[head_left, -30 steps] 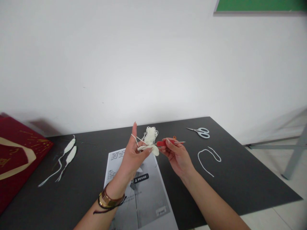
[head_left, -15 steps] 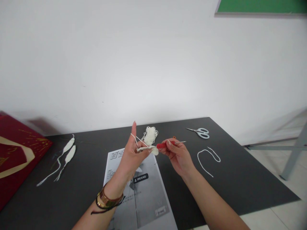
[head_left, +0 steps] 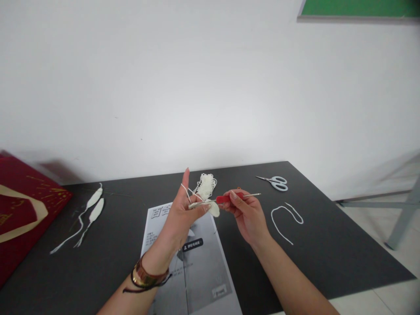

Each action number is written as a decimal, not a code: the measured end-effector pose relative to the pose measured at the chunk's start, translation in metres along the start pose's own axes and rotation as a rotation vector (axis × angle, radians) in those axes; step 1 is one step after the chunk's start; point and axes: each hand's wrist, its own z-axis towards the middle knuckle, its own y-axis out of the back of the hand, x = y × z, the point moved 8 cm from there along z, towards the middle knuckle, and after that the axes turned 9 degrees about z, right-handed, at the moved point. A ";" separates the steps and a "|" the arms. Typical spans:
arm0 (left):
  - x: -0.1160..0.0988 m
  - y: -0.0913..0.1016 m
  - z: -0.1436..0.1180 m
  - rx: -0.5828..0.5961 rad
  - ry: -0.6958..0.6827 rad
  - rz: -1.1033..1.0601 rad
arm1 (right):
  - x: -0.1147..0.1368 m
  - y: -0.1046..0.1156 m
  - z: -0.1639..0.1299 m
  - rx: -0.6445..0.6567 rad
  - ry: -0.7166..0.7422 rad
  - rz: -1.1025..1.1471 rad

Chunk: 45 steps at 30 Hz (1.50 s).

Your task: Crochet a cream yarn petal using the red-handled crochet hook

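Between thumb and fingers, my left hand pinches a small white crocheted piece, its rounded end sticking out to the right. White yarn loops over the raised index finger of that hand. My right hand is closed around the red handle of a crochet hook, whose metal shaft reaches left to the crocheted piece. The exact stitch at the tip is too small to make out. Just behind the hands lies a loose bundle of white yarn.
A printed sheet lies under my hands on the dark table. To the left are two white leaf-shaped crocheted pieces with yarn tails and a red bag. Scissors and a cut yarn strand lie right. A wall stands behind.
My right hand and the hook have shifted slightly to the right. More of the crocheted piece's rounded end shows below the hook. The view has moved a little.
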 end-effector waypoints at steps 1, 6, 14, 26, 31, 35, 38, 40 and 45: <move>0.001 0.000 0.000 0.002 -0.002 0.000 | 0.001 -0.001 0.000 0.007 0.009 -0.008; -0.006 0.003 0.000 -0.021 -0.159 0.176 | 0.006 -0.002 -0.001 0.023 0.017 -0.033; -0.019 0.000 -0.013 -0.096 -0.462 0.478 | 0.011 -0.005 -0.002 0.090 0.020 -0.008; -0.020 0.003 -0.020 -0.133 -0.498 0.461 | 0.030 -0.014 -0.008 0.142 0.195 -0.072; -0.018 0.000 -0.014 -0.090 -0.413 0.344 | 0.029 -0.010 -0.008 0.123 0.207 -0.039; -0.016 -0.002 -0.009 -0.020 -0.313 0.287 | 0.025 -0.005 -0.004 0.094 0.170 0.018; -0.009 -0.004 -0.005 0.084 -0.159 0.185 | 0.017 0.000 -0.002 0.045 0.083 0.077; -0.005 -0.005 -0.004 0.125 -0.074 0.109 | 0.008 0.001 0.000 0.027 -0.004 0.109; -0.002 -0.001 -0.002 0.053 -0.067 0.064 | -0.007 0.002 0.000 -0.003 -0.105 0.138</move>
